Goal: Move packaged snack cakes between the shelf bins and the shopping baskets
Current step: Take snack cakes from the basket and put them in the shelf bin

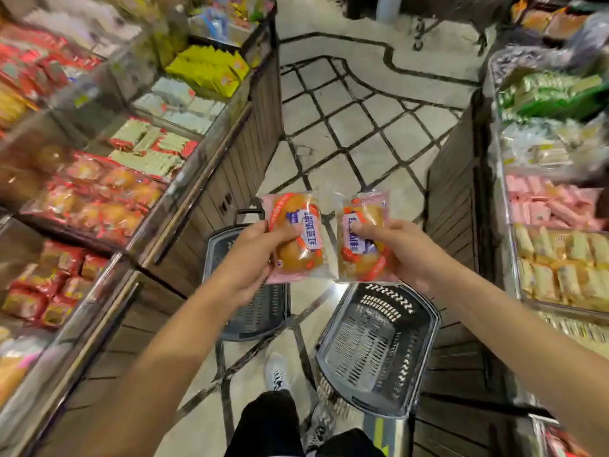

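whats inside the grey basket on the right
Nothing shows inside the grey slotted plastic basket on the right: its bare floor and walls are visible. Only its far rim is covered, by the pink-wrapped snack cake that the right hand holds above it.

I am looking down a shop aisle. Shelf bins [99,199] are lining both sides, holding stacked packaged snacks in sorted rows. Two plastic shopping baskets [379,351] are sitting on the patterned tile floor [356,127] between the shelving.
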